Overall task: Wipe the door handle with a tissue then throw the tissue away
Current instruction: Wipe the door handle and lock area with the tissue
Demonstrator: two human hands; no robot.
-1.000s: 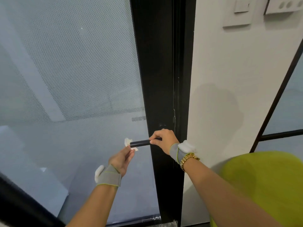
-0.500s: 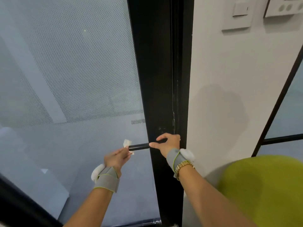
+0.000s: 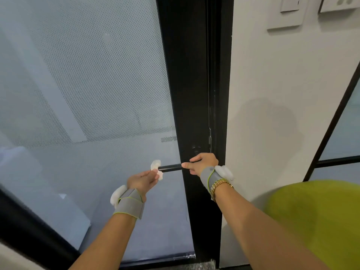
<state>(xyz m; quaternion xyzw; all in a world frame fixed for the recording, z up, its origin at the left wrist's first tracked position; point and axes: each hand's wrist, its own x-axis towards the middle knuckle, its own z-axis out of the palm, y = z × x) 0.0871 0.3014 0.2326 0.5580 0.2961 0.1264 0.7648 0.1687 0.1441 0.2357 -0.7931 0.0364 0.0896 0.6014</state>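
Observation:
A black lever door handle (image 3: 169, 167) sticks out leftward from the black door frame (image 3: 191, 94). My left hand (image 3: 142, 181) pinches a white tissue (image 3: 156, 169) that wraps the handle's free left end. My right hand (image 3: 202, 163) grips the handle near its base at the frame, thumb lying along the bar. Both wrists wear grey bands; the right one also has a gold bracelet.
A frosted, dotted glass door panel (image 3: 93, 94) fills the left. A white wall (image 3: 272, 114) with switch plates (image 3: 286, 14) stands to the right. A lime-green rounded chair back (image 3: 319, 221) sits low right, close to my right forearm.
My view has shifted slightly. The left hand with the tissue stays at the handle's end; the right hand keeps its hold near the base.

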